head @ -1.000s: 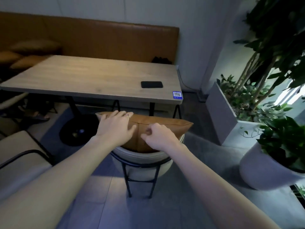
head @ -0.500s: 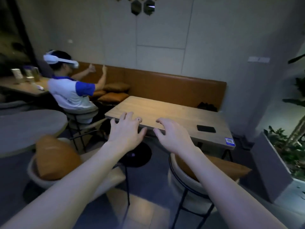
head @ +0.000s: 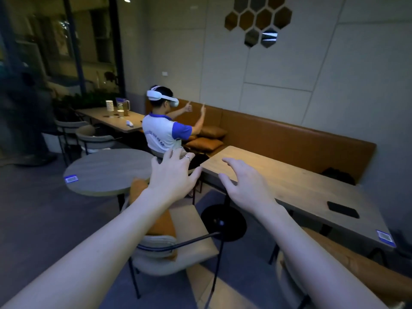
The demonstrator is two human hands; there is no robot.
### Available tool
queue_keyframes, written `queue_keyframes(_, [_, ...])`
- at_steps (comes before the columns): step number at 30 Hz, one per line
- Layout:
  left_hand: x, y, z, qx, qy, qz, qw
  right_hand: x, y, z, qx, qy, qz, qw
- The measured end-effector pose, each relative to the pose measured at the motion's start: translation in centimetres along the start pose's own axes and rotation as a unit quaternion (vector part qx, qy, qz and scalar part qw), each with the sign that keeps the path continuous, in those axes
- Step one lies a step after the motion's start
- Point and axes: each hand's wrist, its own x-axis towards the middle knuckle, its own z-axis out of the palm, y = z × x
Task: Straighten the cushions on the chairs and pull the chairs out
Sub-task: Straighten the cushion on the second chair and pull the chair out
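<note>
Both hands up in the air, fingers spread, holding nothing: left hand [head: 172,177] with a ring, right hand [head: 247,186] beside it. Orange cushion [head: 161,224] down below, leaning on the back of a chair [head: 178,248] near the long table [head: 296,188].

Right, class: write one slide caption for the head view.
Both open hands, left hand and right hand, reach over a chair with an orange cushion.

There is only one view. The camera sits on the person's head and looks forward and down, over both arms. The chair [head: 178,248] is close below it. The bench [head: 289,139] and wall are far ahead.
</note>
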Motion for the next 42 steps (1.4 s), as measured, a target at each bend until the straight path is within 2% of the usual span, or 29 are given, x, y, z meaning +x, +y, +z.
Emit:
queue_keyframes(7, [0.8,-7.0,1.9,-0.013,-0.028,-0.065,0.997,3.7,-2.6,7.2,0.042,-0.02,-0.017,0.999])
queue_keyframes(16, [4.2,-19.0,9.6,-0.016,-0.119,-0.166,0.979,11.3,-3.5,23.4,0.066,-0.118,-0.013,0.991])
queue_keyframes(23, [8.2,-26.4,17.4,-0.033,-0.208,-0.205,0.956,16.0,-2.8,36.8,0.065,-0.228,0.043,0.97])
queue_keyframes(28, [9.7,-30.2,22.2,-0.136,-0.237,-0.242,0.931,16.3,-3.0,43.2,0.094,-0.305,0.105,0.942])
queue_keyframes(33, [11.4,-34.2,27.5,-0.261,-0.252,-0.323,0.874,16.9,-4.0,48.8,0.09,-0.353,0.18,0.914])
queue_keyframes(39, [13.8,-39.1,35.3,-0.357,-0.334,-0.416,0.766,16.6,-5.6,54.9,0.031,-0.372,0.292,0.881])
queue_keyframes(42, [14.5,-40.7,38.3,-0.358,-0.389,-0.458,0.714,15.4,-6.2,57.3,0.006,-0.377,0.337,0.863])
